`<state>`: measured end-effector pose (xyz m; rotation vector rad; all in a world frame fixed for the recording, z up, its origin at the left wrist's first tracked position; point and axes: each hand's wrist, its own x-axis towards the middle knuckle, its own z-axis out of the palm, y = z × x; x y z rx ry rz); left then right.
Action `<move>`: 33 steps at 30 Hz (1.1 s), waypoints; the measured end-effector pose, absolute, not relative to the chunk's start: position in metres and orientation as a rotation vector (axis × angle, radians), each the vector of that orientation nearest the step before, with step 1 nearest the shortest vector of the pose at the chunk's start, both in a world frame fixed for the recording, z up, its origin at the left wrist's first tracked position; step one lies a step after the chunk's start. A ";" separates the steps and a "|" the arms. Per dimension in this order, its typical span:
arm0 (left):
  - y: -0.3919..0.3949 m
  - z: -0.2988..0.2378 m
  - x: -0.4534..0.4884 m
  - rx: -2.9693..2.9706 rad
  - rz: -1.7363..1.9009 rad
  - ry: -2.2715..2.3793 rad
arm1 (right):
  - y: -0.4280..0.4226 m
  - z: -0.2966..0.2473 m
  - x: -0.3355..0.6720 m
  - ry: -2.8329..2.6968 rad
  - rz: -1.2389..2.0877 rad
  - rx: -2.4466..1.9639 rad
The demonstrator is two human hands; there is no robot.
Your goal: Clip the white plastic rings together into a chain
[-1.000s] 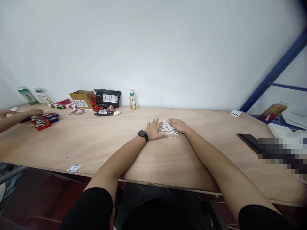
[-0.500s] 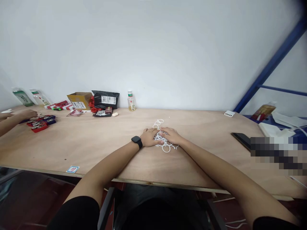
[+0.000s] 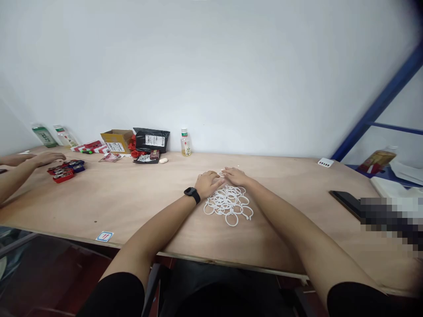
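Note:
A loose heap of several thin white plastic rings (image 3: 228, 200), some with small knobs, lies on the wooden table in front of me. My left hand (image 3: 207, 184), with a black watch on its wrist, is at the heap's upper left edge, palm down and fingers stretched. Opposite it, my right hand (image 3: 235, 176) rests at the upper right edge with its fingers extended. Between the fingertips of both hands part of another white ring shows, mostly covered. Neither hand grips anything.
Behind stand a drink bottle (image 3: 185, 142), a black parcel bag (image 3: 151, 139) and a cardboard box (image 3: 117, 141). Another person's hands (image 3: 49, 157) are at the left, by red and blue small boxes (image 3: 66, 171). A phone (image 3: 345, 203) and a white charger (image 3: 325, 163) are at the right.
My hands have moved off the ring heap toward its far edge, uncovering the rings, which now spread wider. The view has shifted slightly. The other person's hands have moved.

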<state>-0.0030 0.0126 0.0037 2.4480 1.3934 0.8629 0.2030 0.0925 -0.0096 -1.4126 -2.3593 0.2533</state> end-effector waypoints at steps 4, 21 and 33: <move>0.028 -0.008 -0.001 2.428 0.668 1.314 | 0.087 -0.016 0.206 -2.503 0.318 -1.355; 0.015 -0.017 0.006 2.178 0.714 1.055 | 0.005 -0.029 0.211 -2.365 0.186 -1.472; 0.005 -0.010 0.018 2.373 1.139 1.131 | -0.003 -0.017 0.208 -1.836 0.286 -1.385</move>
